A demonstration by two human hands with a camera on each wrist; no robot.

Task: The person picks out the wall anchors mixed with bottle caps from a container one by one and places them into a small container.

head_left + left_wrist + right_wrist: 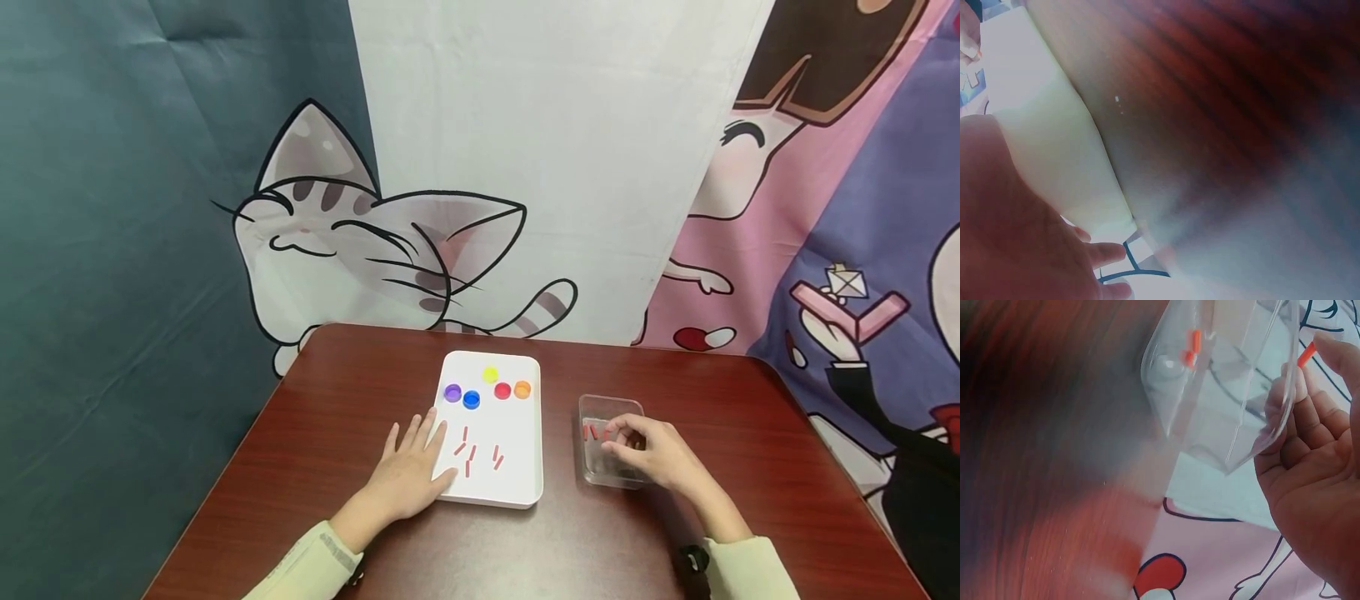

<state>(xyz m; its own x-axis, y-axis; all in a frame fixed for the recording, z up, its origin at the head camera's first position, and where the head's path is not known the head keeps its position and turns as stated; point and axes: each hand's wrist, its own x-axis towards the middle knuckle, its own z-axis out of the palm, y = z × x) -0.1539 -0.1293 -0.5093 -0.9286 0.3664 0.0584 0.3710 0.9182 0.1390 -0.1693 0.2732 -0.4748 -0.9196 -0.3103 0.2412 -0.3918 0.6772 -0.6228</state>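
In the head view a white tray (517, 479) bears several short red sticks (472, 452) in its near half. My left hand (405, 477) lies with spread, straight fingers over the tray's left edge; in the left wrist view that hand (1029, 231) shows beside the tray's side. To the right stands a clear plastic box (604, 468) with red sticks inside. Above it my right hand (663, 454) pinches one small red stick (1306, 354) between thumb and fingertip, as the right wrist view shows. Two more sticks (1194, 345) show through the box wall there.
At the tray's far end sit small round pieces: purple (453, 392), blue (471, 400), yellow (491, 375), red (502, 391) and orange (522, 389). The brown table (360, 375) ends at a cartoon-printed cloth (570, 167) behind.
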